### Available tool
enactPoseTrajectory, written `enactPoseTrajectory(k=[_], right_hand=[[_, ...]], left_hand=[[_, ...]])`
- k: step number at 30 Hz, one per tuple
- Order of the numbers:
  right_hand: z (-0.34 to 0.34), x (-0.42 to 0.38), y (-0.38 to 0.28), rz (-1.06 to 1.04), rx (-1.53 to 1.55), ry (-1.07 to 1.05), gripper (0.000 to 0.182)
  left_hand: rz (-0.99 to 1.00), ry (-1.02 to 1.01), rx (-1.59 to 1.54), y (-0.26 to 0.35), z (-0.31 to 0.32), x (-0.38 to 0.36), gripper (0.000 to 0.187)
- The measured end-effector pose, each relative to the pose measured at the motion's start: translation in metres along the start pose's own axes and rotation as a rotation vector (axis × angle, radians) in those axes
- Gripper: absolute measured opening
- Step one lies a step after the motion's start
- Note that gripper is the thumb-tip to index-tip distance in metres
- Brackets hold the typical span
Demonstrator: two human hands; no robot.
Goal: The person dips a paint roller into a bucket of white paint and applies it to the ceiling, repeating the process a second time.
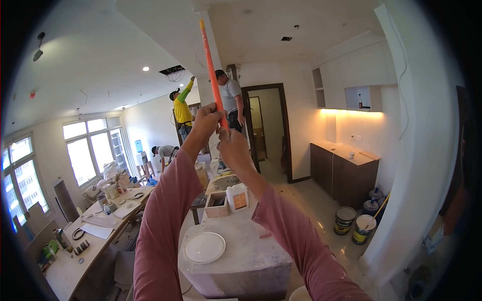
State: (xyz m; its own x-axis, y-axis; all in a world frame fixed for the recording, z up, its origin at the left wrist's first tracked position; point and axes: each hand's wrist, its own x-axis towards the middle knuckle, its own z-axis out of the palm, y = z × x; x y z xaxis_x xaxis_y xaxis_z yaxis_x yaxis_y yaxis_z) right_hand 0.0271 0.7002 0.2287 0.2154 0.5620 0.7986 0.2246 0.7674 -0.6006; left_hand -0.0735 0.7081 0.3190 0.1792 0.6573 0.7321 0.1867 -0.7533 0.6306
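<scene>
Both my arms, in mauve sleeves, reach forward and up. A long orange pole [211, 65] rises from my hands toward the ceiling beam, with a thin metal rod at its tip near the beam's edge. My left hand [207, 120] is wrapped round the pole, higher up. Just below it, my right hand [234, 149] grips the pole's lower end. Beneath my arms stands a dusty grey counter [241, 253] with a round white lid [205, 248], a white jug [237, 197] and a wooden box [217, 210] on it.
Ahead, one person [232, 95] stands in grey, another [182, 108] in yellow raises an arm, and a third [164, 150] bends down. A cluttered worktable [115, 220] runs along the left. Paint buckets [345, 220] stand right, near a wooden cabinet [331, 173] and white column [416, 150].
</scene>
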Motion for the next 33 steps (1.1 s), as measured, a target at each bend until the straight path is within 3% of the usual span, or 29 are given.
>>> enactPoseTrajectory(k=[8, 12, 18, 21, 23, 24, 27, 31, 32, 33], right_hand=[[0.008, 0.055, -0.002, 0.042, -0.096, -0.057, 0.047], [-0.005, 0.03, -0.012, -0.059, -0.171, -0.002, 0.046], [-0.003, -0.011, -0.014, 0.01, -0.027, 0.018, 0.044], [0.007, 0.0, -0.022, -0.008, -0.097, 0.01, 0.041], [0.022, 0.026, 0.003, -0.16, -0.231, 0.067, 0.044], [0.027, 0.036, 0.013, -0.232, -0.299, 0.098, 0.046], [0.015, 0.058, 0.011, 0.009, -0.226, 0.053, 0.047], [0.027, 0.097, 0.025, 0.045, -0.25, 0.061, 0.05], [0.038, 0.111, 0.036, 0.017, -0.247, 0.084, 0.051], [0.045, 0.12, 0.042, -0.009, -0.245, 0.102, 0.052]], left_hand=[[-0.045, 0.149, -0.148, 0.011, 0.012, 0.032, 0.015], [0.029, 0.109, -0.104, 0.004, 0.011, 0.02, 0.016], [0.023, 0.084, -0.074, 0.017, 0.011, -0.027, 0.017], [0.023, 0.041, -0.106, 0.021, -0.001, -0.021, 0.022], [-0.012, -0.03, -0.06, 0.01, -0.015, -0.007, 0.035], [-0.011, 0.005, -0.025, 0.012, -0.013, -0.014, 0.032], [0.059, 0.087, 0.147, 0.022, -0.01, -0.054, 0.029], [0.27, 0.068, 0.441, 0.017, -0.019, -0.16, 0.038], [0.15, 0.013, 0.478, 0.023, -0.023, -0.193, 0.04], [0.227, -0.012, 0.552, 0.023, -0.027, -0.227, 0.045]])
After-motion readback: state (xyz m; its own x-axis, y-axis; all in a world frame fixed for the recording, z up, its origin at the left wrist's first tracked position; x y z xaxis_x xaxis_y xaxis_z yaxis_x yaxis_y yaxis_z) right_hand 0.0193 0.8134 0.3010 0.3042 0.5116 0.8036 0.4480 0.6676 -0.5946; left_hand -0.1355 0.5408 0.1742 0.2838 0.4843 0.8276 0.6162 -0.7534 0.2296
